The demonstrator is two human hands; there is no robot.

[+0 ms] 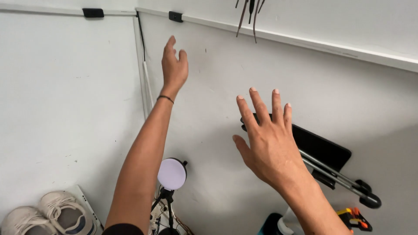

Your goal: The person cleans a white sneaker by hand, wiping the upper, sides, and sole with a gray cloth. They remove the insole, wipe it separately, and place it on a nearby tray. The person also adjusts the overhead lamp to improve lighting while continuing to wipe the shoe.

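The fingers [170, 47] of the left hand [174, 67] are lying loosely together and pointing up, pinching nothing; the hand is reaching high toward the corner where two white wall panels [65, 95] are meeting, and a thin dark band [165, 99] is circling its wrist. A black cable [142, 39] is running down that corner seam just beside the hand, and whether the hand is touching the wall cannot be told. Two black clips [92, 12] are sitting on the rail along the top edge of the panels. Low at the left, a pair of white sneakers [48, 215] is resting on the floor. Between the two forearms, a small round lamp [172, 174] with a pale glowing face is standing on a black tripod. Further right, the right hand [272, 150] is hovering with its fingers [260, 106] spread wide and straight, holding nothing, its back turned to the camera. Directly behind it, a black tablet-like panel [322, 148] on a metal-rod stand [339, 178] is leaning by the wall, the hand covering its left part. At the bottom right, an orange and black clamp [355, 217] is lying near the forearm. Dark thin cords [249, 15] are hanging down at the top.
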